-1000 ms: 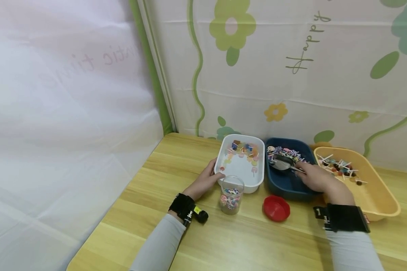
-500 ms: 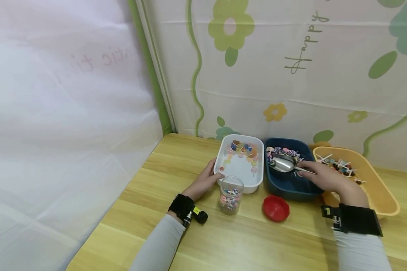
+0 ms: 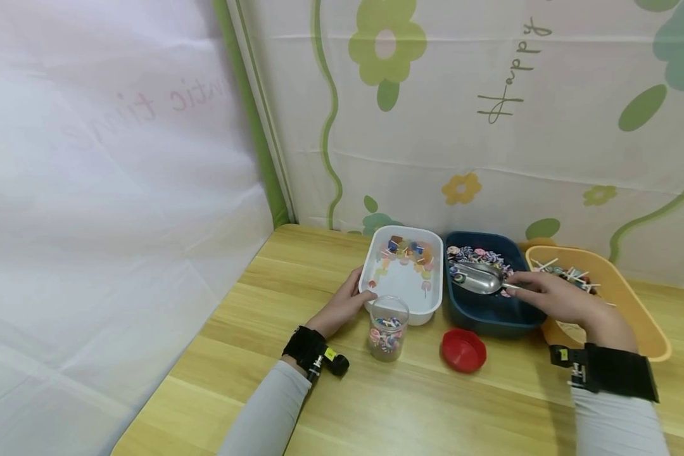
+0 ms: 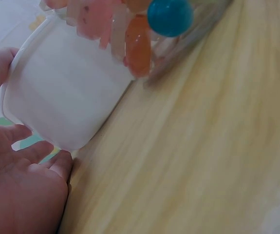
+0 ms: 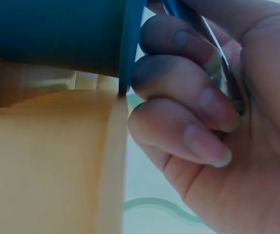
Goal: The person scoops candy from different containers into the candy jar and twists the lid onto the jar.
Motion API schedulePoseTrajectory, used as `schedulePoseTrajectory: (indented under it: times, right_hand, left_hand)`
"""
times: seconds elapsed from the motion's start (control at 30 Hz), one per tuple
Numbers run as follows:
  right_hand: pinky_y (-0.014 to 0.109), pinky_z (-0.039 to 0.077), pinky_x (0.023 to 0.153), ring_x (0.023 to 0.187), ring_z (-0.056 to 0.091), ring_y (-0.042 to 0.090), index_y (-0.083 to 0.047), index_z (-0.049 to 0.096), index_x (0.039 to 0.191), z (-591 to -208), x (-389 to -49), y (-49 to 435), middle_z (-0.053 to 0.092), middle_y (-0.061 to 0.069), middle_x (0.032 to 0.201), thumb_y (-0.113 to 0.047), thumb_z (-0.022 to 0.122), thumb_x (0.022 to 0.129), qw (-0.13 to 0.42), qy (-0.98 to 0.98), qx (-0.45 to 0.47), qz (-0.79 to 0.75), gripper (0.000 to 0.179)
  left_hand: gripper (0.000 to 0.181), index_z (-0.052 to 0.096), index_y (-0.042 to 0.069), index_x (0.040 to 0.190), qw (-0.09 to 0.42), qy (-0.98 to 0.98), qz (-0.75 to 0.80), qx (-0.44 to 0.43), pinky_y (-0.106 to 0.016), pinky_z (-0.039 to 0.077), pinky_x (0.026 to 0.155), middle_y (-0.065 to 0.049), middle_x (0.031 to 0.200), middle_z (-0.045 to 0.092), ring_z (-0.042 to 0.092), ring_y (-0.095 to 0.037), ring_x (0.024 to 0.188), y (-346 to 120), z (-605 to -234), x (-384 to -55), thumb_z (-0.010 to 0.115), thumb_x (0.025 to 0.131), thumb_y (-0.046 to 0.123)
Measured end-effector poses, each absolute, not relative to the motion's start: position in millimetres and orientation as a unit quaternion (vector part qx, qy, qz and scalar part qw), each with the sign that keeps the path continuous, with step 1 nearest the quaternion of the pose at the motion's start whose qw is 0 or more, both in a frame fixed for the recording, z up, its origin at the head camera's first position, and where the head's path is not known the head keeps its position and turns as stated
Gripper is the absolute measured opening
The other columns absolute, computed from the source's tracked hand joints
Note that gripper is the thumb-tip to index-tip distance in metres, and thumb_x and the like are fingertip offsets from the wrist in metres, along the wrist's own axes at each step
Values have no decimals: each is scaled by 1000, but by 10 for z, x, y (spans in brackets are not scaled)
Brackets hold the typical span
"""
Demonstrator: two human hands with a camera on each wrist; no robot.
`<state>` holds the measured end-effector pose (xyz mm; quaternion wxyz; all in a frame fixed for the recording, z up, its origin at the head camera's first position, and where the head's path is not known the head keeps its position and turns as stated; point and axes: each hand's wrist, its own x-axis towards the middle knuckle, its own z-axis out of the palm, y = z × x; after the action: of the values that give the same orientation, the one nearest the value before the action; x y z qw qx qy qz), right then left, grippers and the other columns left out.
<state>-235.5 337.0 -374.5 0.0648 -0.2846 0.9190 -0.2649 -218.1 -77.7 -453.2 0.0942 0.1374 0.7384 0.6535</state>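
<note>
My left hand (image 3: 342, 305) holds the near left corner of a white plastic bin (image 3: 400, 296), thumb over the rim and fingers against the outer wall. Small colourful candies, some on sticks, lie in the bin. My right hand (image 3: 567, 305) grips the handle of a metal scoop (image 3: 484, 280), its fingers curled round it in the right wrist view. The scoop lies low inside a navy bin (image 3: 490, 327), over swirled lollipops (image 3: 480, 254), with a few in its bowl. A clear jar (image 3: 386, 345), partly filled with similar candies, stands uncapped before the white bin.
A red lid (image 3: 463, 350) lies on the wooden table (image 3: 370, 411) right of the jar. At the right stands a yellow bin (image 3: 641, 326) holding stick candies, partly behind my right arm. A printed curtain (image 3: 410, 158) hangs behind the bins.
My right hand has moved to the right with the scoop, whose bowl has levelled and come back from the far left of the navy bin. My left hand stays in place.
</note>
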Motion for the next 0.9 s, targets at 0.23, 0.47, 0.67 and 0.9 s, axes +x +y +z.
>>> schedulePoseTrajectory:
  times: [0.23,0.47,0.67,0.9]
  right_hand:
    - [39,49,69,89,53,27,-5,54,125,-3709,-2313,3408,58,17,107,-26,49,98,52,920,-268,-281,34]
    - [29,42,53,70,48,23,-14,56,122,-3538,-2244,3294,51,7,81,-24,48,99,45,900,-290,-321,27]
    - [29,40,46,52,44,17,-21,57,118,-3317,-2105,3145,47,5,65,-20,49,98,43,880,-312,-357,22]
    - [29,41,48,62,47,16,-21,60,115,-3081,-1924,2995,52,3,76,-8,47,97,35,848,-377,-370,25]
  left_hand:
    - [73,13,10,150,91,744,647,137,-35,26,108,-11,152,19,22,-19,135,-776,-4355,-2047,56,92,23]
    - [74,13,10,150,90,742,649,142,-36,26,108,-12,153,18,21,-20,135,-774,-4346,-2038,57,92,24]
    - [73,11,11,150,93,746,643,142,-36,25,109,-11,153,17,19,-20,136,-780,-4388,-2090,56,93,24]
    - [68,15,20,150,87,743,651,130,-36,24,109,-3,152,20,21,-12,134,-778,-4591,-2210,53,94,19]
